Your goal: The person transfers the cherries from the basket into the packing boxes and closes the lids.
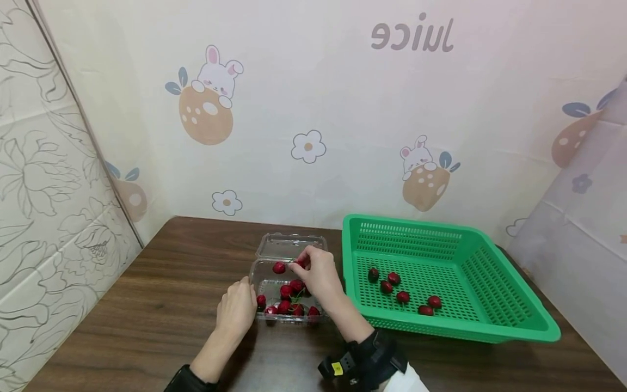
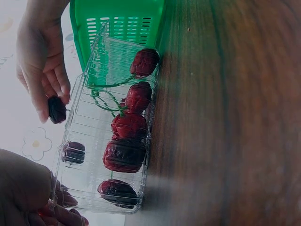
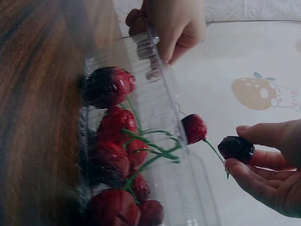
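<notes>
A clear plastic clamshell box (image 1: 286, 317) with its lid (image 1: 289, 246) tipped back holds several red cherries (image 3: 113, 207) with green stems. My left hand (image 1: 237, 306) grips the box's left wall, fingers over the rim. Above the box's right part, my right hand (image 1: 320, 277) pinches a dark red cherry (image 3: 236, 149) between thumb and fingers. Another cherry (image 1: 279, 267) shows just left of those fingertips; its green stem (image 3: 214, 149) runs to the fingers in the right wrist view.
Right of the box stands a green slotted plastic basket (image 1: 514, 326) with several cherries (image 1: 394, 279) scattered on its floor. Both sit on a dark wooden table (image 1: 196, 272). A patterned wall covering (image 1: 313, 185) rises behind the table's far edge.
</notes>
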`<action>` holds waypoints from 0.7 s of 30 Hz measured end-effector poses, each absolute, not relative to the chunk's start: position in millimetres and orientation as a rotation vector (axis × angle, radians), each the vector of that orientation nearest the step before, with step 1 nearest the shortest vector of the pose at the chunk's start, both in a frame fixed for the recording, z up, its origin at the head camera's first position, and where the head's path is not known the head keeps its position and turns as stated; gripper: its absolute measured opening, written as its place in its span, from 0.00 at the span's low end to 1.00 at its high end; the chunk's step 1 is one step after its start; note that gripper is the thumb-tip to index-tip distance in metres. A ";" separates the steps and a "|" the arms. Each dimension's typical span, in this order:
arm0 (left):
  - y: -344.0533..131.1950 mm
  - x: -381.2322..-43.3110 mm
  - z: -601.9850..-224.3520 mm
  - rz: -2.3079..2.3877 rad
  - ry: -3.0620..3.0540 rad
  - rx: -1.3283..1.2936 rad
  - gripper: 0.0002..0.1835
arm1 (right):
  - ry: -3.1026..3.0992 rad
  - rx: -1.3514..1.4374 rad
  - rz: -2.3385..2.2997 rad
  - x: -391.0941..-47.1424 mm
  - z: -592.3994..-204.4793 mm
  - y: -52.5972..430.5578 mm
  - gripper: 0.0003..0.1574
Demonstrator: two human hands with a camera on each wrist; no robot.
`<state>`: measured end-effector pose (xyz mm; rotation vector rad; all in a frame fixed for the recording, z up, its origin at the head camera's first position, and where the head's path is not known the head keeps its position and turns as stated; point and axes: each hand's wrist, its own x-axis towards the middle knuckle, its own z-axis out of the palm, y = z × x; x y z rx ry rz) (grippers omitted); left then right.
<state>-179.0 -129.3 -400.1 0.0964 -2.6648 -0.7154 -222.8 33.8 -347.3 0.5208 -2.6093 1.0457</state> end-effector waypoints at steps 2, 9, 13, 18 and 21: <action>-129.3 -179.0 -399.8 -0.718 -2.667 0.097 0.07 | -2.611 0.527 1.028 -222.2 -349.0 31.3 0.10; -129.8 -179.0 -399.3 -0.718 -2.670 0.092 0.06 | -2.630 0.534 0.971 -223.3 -357.2 25.3 0.11; -130.2 -178.9 -399.3 -0.719 -2.671 0.088 0.06 | -2.624 0.554 0.938 -223.7 -360.6 22.0 0.12; -130.0 -178.5 -398.5 -0.726 -2.670 0.092 0.06 | -2.635 0.613 0.948 -222.7 -364.0 18.2 0.12; -129.8 -178.5 -398.5 -0.731 -2.666 0.093 0.06 | -2.658 0.624 0.946 -221.7 -365.4 16.5 0.11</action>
